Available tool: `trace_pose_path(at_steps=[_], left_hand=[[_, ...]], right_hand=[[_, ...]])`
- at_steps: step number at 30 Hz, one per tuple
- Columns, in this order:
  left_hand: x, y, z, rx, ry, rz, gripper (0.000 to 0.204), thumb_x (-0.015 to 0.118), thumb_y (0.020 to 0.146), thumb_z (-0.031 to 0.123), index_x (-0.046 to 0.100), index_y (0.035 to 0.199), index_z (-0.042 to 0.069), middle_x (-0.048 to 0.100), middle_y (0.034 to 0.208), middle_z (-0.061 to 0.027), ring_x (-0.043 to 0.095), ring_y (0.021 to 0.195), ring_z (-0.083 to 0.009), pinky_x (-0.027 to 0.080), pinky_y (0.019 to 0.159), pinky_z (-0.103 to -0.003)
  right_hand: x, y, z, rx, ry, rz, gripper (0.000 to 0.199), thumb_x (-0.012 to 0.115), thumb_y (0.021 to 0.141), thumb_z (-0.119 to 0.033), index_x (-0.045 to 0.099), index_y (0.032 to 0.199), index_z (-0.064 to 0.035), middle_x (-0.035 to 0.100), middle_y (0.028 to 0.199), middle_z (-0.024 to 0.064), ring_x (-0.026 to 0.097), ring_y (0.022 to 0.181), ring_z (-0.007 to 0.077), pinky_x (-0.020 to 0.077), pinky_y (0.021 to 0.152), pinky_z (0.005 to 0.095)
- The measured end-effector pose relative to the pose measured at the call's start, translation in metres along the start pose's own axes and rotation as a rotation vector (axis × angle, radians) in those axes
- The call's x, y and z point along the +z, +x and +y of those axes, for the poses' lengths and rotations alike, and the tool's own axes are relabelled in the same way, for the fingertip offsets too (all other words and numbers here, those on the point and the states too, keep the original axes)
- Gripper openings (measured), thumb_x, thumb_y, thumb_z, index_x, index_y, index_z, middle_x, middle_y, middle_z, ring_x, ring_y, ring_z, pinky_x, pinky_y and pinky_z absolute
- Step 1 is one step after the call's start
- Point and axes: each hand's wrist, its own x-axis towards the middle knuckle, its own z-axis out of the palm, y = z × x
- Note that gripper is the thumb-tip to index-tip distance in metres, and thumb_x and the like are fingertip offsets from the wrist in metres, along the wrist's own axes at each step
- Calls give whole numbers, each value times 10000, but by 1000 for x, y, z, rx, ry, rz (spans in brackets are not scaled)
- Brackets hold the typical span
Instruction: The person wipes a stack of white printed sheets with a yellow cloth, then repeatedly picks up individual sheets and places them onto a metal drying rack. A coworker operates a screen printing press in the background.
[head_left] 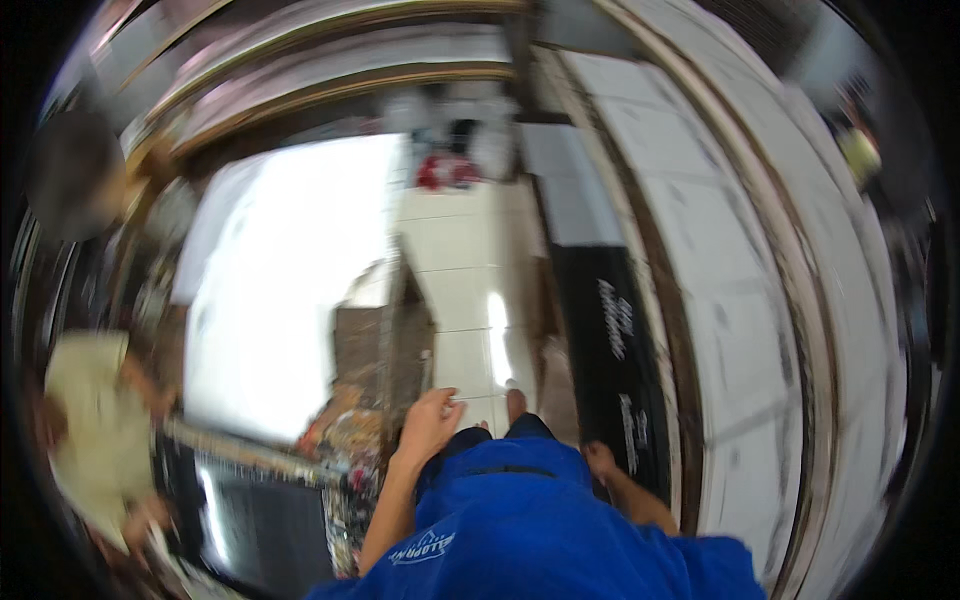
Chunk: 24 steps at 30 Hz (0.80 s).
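My left hand [432, 425] hangs in front of me with nothing in it, its fingers loosely bent and a little apart. Beside it is the corner of a worktable [362, 345], brown and stained with paint. A large bright white sheet or panel [290, 270] covers most of that table. On the other side, my right hand [600, 462] hangs low by my hip, close to a long black box [610, 350] with white lettering. Blur hides how its fingers are set, and no held thing shows there.
A tiled floor aisle [465, 260] runs ahead between table and shelves. Shelving [735, 300] with white stacks lines the right side. Red items [447, 172] sit at the aisle's far end. A person in a yellow shirt [88, 425] is at left, near a dark glossy panel [260, 525].
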Motion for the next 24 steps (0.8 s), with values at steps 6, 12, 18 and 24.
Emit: trace_pose_path(at_steps=[6,12,18,24], left_hand=[[-2,-13,30,-111,-42,85,330,605,881,268,632,1093,17,645,967,-151,633,869,-327,500,773,-408],[7,-6,50,-75,-8,232,332,622,881,247,623,1113,9,626,913,-146,634,779,-291,514,700,-382],[-3,-6,58,-153,-22,278,338,604,897,268,615,1133,25,619,926,-135,631,805,-294,509,718,-389],[-11,-15,53,-238,-38,309,324,603,893,268,617,1107,24,625,953,-151,626,869,-319,502,762,-413]], right_hand=[[-62,4,-60,47,-25,-183,134,486,917,-86,579,983,-16,628,876,87,589,794,176,498,661,322],[-96,77,-108,-92,32,-186,179,505,864,-18,608,1010,2,621,774,85,603,618,176,495,550,310],[-90,151,-150,-228,47,-293,116,478,867,-9,532,958,-56,588,803,57,625,651,173,453,510,266],[-58,185,-147,-283,70,-413,112,452,889,-10,527,954,-61,581,800,71,628,652,178,471,508,287]])
